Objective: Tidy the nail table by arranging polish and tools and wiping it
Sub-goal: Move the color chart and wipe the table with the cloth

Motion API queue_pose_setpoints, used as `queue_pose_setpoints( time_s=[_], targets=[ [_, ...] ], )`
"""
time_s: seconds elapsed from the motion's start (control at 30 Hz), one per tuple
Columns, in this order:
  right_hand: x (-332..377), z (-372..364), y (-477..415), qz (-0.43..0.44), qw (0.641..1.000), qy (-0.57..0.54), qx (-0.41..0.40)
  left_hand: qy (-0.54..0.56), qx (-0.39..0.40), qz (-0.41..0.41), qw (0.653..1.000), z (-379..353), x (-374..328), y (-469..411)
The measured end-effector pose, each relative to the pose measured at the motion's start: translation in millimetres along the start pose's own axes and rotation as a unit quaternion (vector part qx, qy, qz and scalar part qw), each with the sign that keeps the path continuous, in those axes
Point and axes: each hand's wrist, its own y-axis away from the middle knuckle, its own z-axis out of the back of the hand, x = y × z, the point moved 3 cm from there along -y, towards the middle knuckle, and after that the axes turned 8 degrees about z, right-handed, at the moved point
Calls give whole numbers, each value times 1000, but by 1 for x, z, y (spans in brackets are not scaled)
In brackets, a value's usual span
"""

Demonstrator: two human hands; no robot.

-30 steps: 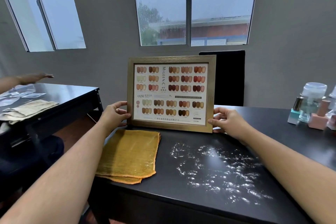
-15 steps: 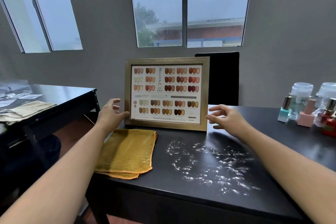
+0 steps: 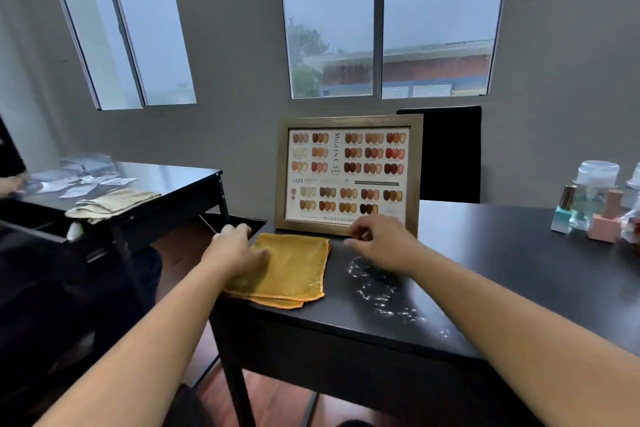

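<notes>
Under left hand (image 3: 239, 251), folded, seemingly damp yellow cloth (image 3: 298, 270)

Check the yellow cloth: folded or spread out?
Folded. The yellow cloth shows a second layer's edge under its front edge, and the left hand rests on it.

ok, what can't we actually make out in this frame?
Head view only:
- Frame: the small chart print is too fine to read; the right hand covers part of its lower edge.
- Bottles: cut off by the right edge, so no count is possible.
- Left hand on the cloth: blurred, so the grip is unclear.
- White residue: partly under the right forearm, extent unknown.
- Side table: its clear packets are too small to identify.
</notes>
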Motion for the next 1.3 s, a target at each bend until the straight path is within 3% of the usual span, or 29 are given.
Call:
queue_pose_setpoints(
  time_s=[0.13,0.37,0.5,0.63,0.77,0.87,1.07,1.2,1.3],
  targets=[
    [23,-36,-26,-31,995,59,78,-55,53,55,996,-6,13,-3],
    [30,-59,-42,-76,985,124,92,-62,-61,12,996,-12,10,-2],
    [41,-58,-38,-40,989,119,78,-3,-39,7,999,-10,-1,1],
    [43,-37,-23,-30,996,-87,9,124,-28,-18,992,3,-14,10],
    [28,0,1,-102,953,-277,-69,223,-31,-70,972,22,-50,31],
    [6,32,24,-132,927,-322,-138,289,25,-97,952,21,-87,51],
    [-55,97,87,-203,924,-268,-180,291,178,-133,931,-18,-167,99],
    [-83,124,118,-242,933,-194,-180,288,214,-164,919,-43,-207,130],
    [-99,131,136,-284,945,-79,-140,258,223,-178,923,-56,-219,145]
  ],
)
